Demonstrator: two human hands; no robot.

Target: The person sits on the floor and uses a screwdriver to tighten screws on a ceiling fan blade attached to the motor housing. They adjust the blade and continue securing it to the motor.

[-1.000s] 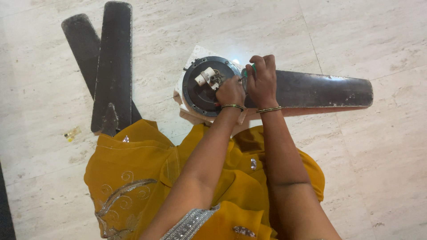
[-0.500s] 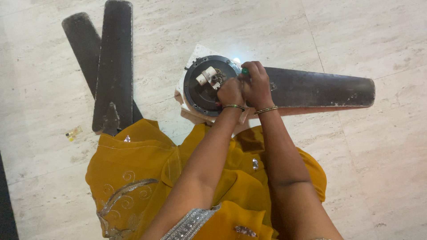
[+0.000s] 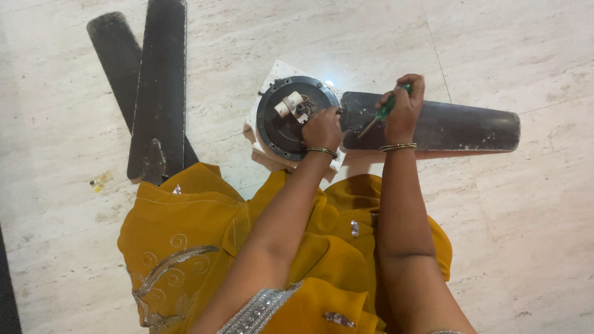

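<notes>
Fan motor (image 3: 291, 117): one blade (image 3: 445, 127) attached right of it, two blades (image 3: 154, 93) loose left. Left hand (image 3: 323, 128) grips motor's rim; right hand (image 3: 403, 111) clamps screwdriver (image 3: 382, 112) at blade root.

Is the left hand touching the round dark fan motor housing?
Touching. The head view shows the left hand resting on the right rim of the round dark fan motor housing, fingers overlapping its edge with no gap.

- The person's bare left hand (image 3: 322, 128) reaches forward on a straight forearm, fingers curled downward, a thin bangle at its wrist.
- The right hand (image 3: 403, 111) is fisted, knuckles up, bangle at the wrist, forearm extended parallel.
</notes>
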